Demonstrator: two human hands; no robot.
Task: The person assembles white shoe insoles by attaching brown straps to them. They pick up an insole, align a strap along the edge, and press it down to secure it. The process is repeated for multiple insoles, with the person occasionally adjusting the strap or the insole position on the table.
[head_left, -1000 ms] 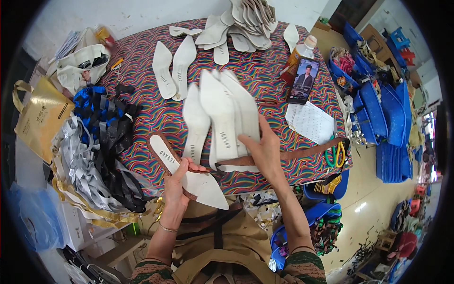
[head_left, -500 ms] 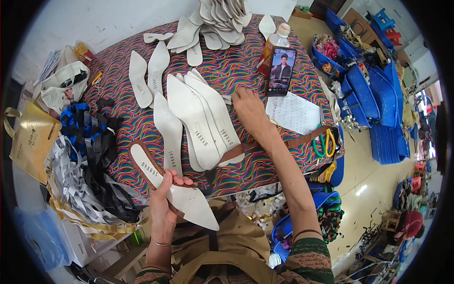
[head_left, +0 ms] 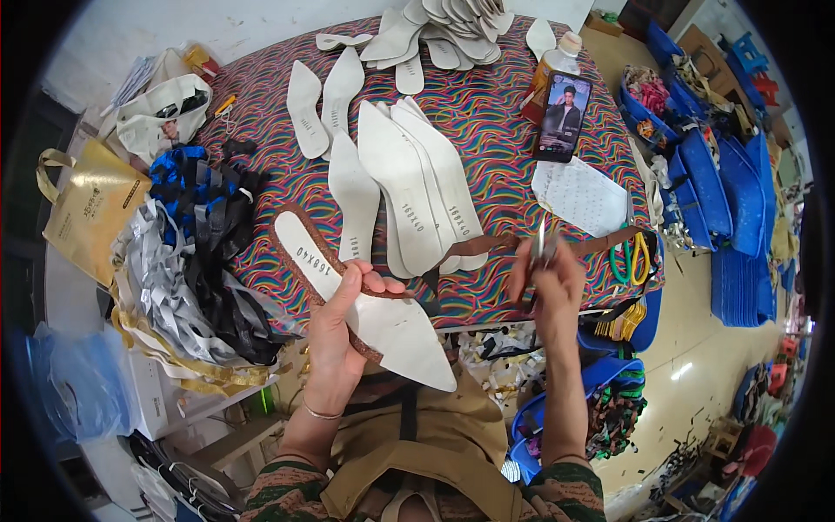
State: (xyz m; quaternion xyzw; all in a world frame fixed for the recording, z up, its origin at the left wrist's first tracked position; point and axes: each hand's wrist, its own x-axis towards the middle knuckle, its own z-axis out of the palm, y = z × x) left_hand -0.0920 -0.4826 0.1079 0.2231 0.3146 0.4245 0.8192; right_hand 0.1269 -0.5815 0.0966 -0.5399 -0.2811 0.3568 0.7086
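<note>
My left hand grips a long pointed white shoe insole with a brown glittery edge, holding it over the near edge of the table. My right hand is closed on a thin metal tool, its tip pointing up, next to a brown strap that runs across the near part of the table. A group of white insoles lies on the colourful patterned tablecloth just beyond both hands.
More white insoles are piled at the far edge. A phone leans on a bottle, with a white perforated sheet beside it. Black, blue and silver straps hang at the left. Blue bags and scraps lie on the floor at the right.
My right hand has drawn back from the insoles on the table to the near edge and now holds the metal tool. The left hand has kept hold of the pointed insole.
</note>
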